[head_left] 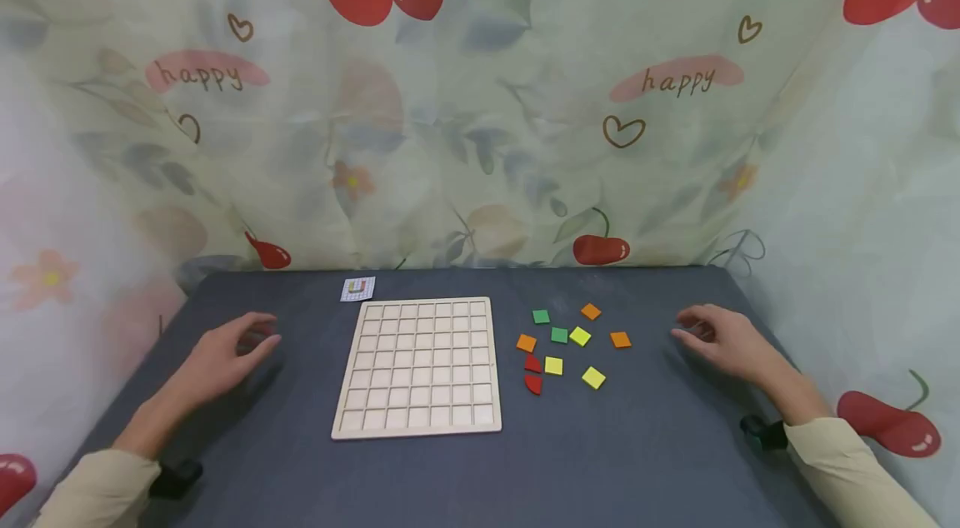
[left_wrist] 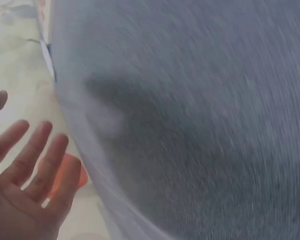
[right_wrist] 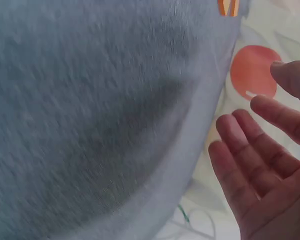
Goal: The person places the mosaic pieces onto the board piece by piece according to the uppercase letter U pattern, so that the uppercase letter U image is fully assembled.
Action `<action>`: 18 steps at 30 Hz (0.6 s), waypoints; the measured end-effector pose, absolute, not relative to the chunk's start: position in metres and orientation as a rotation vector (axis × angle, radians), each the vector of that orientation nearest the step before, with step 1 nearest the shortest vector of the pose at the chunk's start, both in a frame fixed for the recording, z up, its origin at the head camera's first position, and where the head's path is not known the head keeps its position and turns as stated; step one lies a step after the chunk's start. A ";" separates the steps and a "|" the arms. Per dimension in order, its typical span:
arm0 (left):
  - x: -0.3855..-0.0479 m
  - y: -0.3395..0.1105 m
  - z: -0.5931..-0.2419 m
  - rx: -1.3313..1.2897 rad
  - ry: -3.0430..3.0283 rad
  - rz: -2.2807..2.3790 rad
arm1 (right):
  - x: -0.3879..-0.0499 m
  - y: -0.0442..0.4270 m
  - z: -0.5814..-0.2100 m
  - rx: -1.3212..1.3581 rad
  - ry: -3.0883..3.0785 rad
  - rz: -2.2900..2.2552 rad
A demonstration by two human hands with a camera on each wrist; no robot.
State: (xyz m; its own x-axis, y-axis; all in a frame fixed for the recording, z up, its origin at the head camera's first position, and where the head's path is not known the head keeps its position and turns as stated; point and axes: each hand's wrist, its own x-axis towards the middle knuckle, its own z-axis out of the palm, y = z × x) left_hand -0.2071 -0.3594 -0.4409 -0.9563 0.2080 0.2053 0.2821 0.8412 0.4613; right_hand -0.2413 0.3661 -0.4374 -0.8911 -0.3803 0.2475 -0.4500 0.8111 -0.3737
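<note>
In the head view a pale wooden grid board (head_left: 420,366) lies left of the middle of the dark table. To its right several flat pieces lie loose: green (head_left: 541,316), orange (head_left: 620,340), yellow (head_left: 593,378) and red (head_left: 533,385). The left hand (head_left: 225,357) hovers over the table left of the board, fingers relaxed, holding nothing. On the far right the right hand (head_left: 723,338) hangs above the table with loosely bent fingers and nothing in them. Both wrist views show the left hand (left_wrist: 32,180) and the right hand (right_wrist: 270,155) empty.
A small printed card (head_left: 357,289) lies behind the board's left corner, near the table's back edge. A patterned curtain (head_left: 480,95) with cherries surrounds the table (head_left: 585,461) at the back and sides. Dark straps are on both wrists.
</note>
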 end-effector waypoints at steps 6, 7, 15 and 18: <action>-0.206 -0.346 -0.443 -0.376 -2.880 -0.947 | -0.236 0.362 -0.445 0.679 -2.849 0.913; -0.206 -0.343 -0.443 -0.385 -2.886 -0.984 | -0.236 0.361 -0.447 0.686 -2.853 0.956; -0.206 -0.325 -0.448 -0.559 -2.890 -1.271 | -0.232 0.354 -0.459 0.794 -2.831 1.284; -0.206 -0.320 -0.451 -0.606 -2.890 -1.339 | -0.233 0.350 -0.460 0.839 -2.811 1.366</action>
State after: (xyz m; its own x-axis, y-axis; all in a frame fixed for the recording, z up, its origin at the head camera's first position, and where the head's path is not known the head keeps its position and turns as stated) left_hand -0.2058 -0.3201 -0.4512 -0.9252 0.3739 0.0644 0.2909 0.5902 0.7530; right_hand -0.2325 0.3498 -0.4600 -0.8614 -0.4892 0.1364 -0.4096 0.5105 -0.7560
